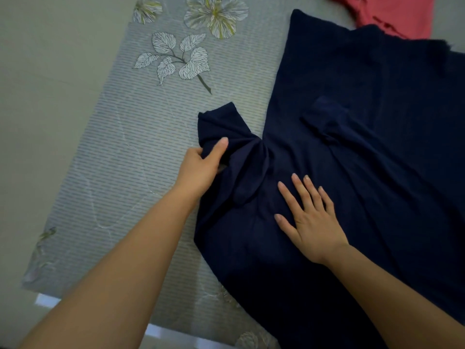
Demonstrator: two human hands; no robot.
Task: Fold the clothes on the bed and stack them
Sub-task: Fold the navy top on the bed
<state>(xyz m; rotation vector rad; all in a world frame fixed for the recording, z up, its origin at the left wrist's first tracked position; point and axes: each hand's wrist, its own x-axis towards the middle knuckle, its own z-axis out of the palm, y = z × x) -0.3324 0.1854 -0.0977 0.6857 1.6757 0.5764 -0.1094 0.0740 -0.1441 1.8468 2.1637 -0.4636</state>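
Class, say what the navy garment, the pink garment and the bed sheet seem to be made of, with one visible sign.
Navy garment: soft matte cloth, probably a knit; it bunches into folds where the left hand grips its sleeve. Pink garment: matte cloth, likely similar; wavy edge. Bed sheet: thin printed cloth, perhaps cotton; lies flat, faintly creased.

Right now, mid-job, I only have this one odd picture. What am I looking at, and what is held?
There is no machine here: a person works with bare hands, and the one picture comes from a wide-angle camera on their head, looking down. The surface is a bed with a flower-printed sheet. A dark navy garment lies spread on it; a pink garment shows at the top edge. The left hand grips the navy garment's bunched sleeve. The right hand presses flat on the cloth, fingers straight, holding nothing.
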